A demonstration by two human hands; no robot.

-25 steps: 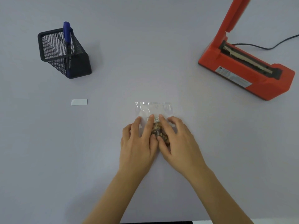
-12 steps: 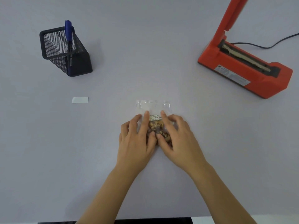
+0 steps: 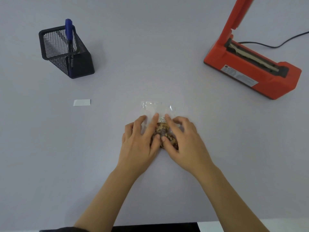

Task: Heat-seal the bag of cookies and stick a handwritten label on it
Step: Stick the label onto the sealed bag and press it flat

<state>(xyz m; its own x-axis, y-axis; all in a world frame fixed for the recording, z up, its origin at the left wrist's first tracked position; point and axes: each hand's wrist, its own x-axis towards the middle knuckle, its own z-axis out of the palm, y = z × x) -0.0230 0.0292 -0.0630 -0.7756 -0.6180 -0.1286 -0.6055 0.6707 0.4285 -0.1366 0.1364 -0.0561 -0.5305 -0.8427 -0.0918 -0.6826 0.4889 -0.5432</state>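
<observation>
Centrally, left hand [image 3: 138, 144] and right hand [image 3: 185, 144] atop cookie bag [image 3: 155, 108]

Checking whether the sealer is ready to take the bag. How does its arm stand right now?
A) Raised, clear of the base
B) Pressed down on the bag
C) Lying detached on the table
A: the orange heat sealer has its arm raised clear of the base, while the bag lies mid-table under the left hand and right hand.

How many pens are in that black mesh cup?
1: a blue pen stands in the mesh holder at far left. No other shows through the mesh, though a short one might hide.
</observation>
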